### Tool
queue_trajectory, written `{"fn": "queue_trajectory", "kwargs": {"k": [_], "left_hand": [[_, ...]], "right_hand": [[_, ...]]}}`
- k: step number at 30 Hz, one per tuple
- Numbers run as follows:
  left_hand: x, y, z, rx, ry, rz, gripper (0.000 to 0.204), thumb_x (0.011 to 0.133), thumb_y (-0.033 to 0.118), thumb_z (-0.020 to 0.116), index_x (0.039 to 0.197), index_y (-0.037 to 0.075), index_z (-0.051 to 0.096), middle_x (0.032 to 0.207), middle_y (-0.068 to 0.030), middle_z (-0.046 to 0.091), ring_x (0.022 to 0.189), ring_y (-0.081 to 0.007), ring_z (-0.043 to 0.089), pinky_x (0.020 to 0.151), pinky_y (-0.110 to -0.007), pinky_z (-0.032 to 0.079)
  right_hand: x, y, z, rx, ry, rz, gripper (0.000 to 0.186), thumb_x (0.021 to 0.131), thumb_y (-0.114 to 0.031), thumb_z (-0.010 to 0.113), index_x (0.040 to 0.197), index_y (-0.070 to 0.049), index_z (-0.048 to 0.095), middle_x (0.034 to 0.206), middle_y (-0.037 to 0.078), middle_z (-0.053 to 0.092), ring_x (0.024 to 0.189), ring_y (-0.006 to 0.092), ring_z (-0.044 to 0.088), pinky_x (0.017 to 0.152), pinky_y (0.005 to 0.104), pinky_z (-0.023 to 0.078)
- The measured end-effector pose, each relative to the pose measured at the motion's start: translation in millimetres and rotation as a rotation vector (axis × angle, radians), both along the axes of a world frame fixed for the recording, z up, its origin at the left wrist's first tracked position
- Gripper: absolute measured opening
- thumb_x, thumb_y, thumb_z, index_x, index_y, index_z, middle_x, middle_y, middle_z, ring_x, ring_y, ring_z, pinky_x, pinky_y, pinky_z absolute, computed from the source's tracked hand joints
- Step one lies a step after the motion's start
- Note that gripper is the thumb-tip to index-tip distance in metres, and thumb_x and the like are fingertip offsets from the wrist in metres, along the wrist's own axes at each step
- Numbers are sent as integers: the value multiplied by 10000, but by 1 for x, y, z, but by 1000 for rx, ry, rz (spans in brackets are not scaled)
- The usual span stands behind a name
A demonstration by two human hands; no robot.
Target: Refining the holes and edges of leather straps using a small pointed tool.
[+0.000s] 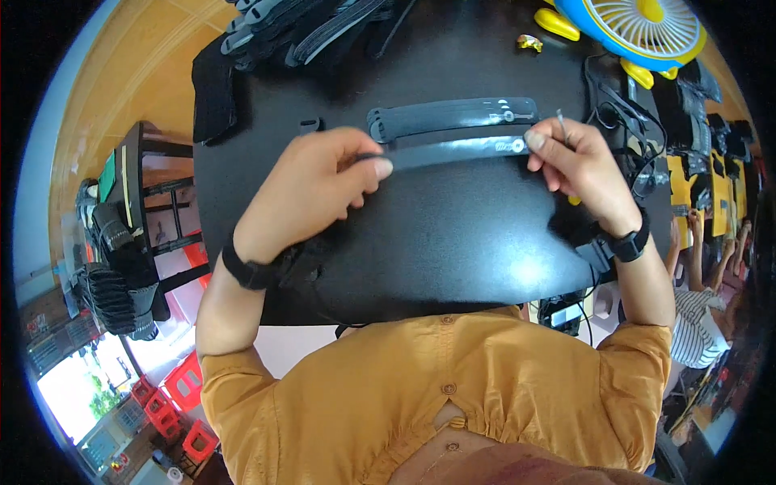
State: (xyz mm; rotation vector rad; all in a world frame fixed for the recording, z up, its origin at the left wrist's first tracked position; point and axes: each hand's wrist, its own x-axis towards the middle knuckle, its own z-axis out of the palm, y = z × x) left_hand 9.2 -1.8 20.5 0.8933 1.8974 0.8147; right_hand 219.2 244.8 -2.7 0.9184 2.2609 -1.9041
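Note:
A long, flat dark strap, perhaps in a clear sleeve, is stretched across the table between my two hands. My left hand pinches its left end between thumb and fingers. At the other end, by a white printed mark, my right hand grips it. A thin metallic tip pokes up from the right fingers, and a bit of yellow shows below that hand; I cannot tell what tool this is. Just behind lies a neat stack of similar straps. A small black loop sits beyond my left hand.
More black straps are piled at the far left of the dark table. A blue and yellow fan stands far right, near a gold wrapper and black cables. Red stools stand at left; people work at right.

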Motion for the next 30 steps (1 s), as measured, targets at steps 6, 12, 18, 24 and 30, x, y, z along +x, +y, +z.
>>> {"fn": "queue_trajectory", "kwargs": {"k": [6,12,18,24,30], "left_hand": [[-16,19,-18,-9,13,52,211,952,221,627,967,15,668,761,-9,655,606,-56,586,507,-200,469],[-22,19,-33,-53,11,118,221,946,231,637,943,11,670,728,-10,651,587,-60,584,506,-203,472],[-25,20,-35,-34,-37,143,212,945,208,632,949,-2,662,722,-21,650,578,-69,594,497,-202,475],[-23,23,-32,-68,-19,154,207,949,207,625,942,3,656,715,-23,645,569,-72,597,495,-205,482],[-21,23,-32,-64,-18,182,224,913,199,632,926,-21,675,700,-45,657,571,-89,616,515,-222,507]], "right_hand": [[-13,29,-11,296,-45,27,185,928,-238,691,907,-55,670,679,-37,572,529,25,466,483,188,374],[-11,30,-10,207,-72,-39,177,925,-230,691,907,-56,668,671,-37,571,523,22,464,468,188,349],[-12,33,-14,261,-108,-15,185,924,-238,693,898,-57,665,673,-35,577,499,23,462,443,193,335],[-11,33,-13,269,-128,-19,192,911,-251,708,908,-63,671,662,-36,576,489,23,474,431,183,334],[-10,33,-13,281,-138,8,175,910,-236,697,911,-62,678,669,-37,588,505,20,507,428,180,351]]}}
